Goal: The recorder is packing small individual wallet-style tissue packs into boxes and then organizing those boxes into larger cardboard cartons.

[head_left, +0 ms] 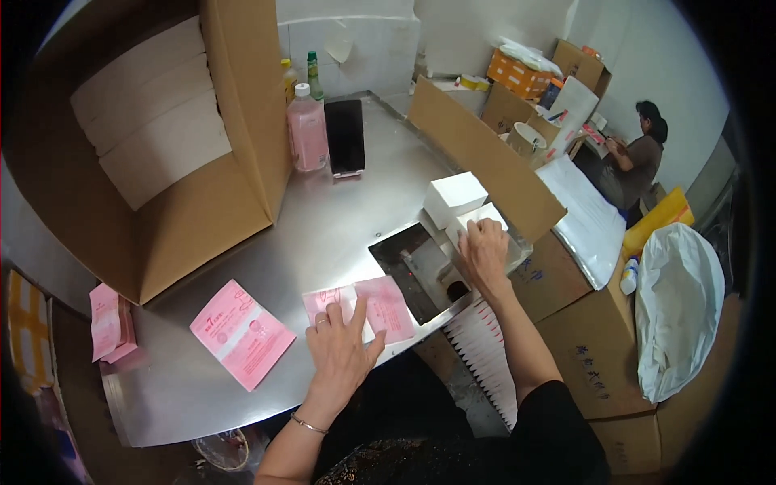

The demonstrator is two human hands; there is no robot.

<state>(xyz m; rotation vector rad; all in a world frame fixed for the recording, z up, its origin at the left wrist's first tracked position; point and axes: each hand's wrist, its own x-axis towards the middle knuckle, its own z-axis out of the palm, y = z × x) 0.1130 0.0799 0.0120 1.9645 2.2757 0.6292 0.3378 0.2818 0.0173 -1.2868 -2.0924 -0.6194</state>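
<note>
Even, cool light fills a workroom, its source out of view, leaving pale glare across a metal table (250, 267). The top of a white block (457, 192) gleams brighter than its side, consistent with light from above. Shadow deepens inside a large carton (190, 214) at left, and a dark opening (408, 267) in the tabletop yields little detail. The fisheye lens bows edges toward the blackened corners; a distant person (644, 158) appears small and soft.
</note>
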